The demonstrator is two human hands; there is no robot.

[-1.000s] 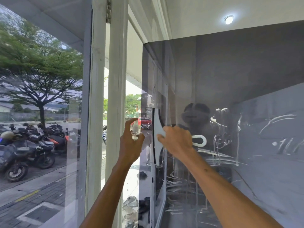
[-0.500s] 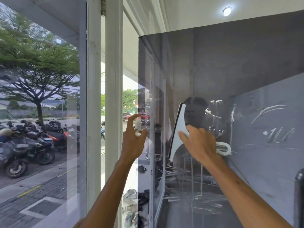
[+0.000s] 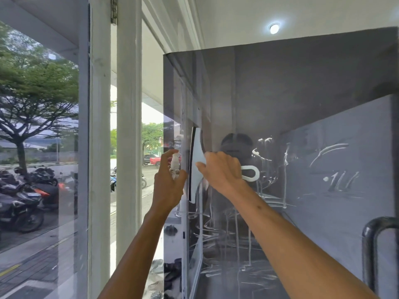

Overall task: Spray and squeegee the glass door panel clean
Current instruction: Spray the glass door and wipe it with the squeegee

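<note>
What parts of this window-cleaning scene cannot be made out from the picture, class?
Head view only:
- Spray bottle: body hidden inside the left hand; liquid level unknown.
- Squeegee: grip covered by the right hand.
- Door handle: cut off by the right and bottom edges.
- Glass door panel: reflections mask which streaks remain.

both forearms bare, no sleeves; small dark mark on right forearm (image 3: 259,206).
</note>
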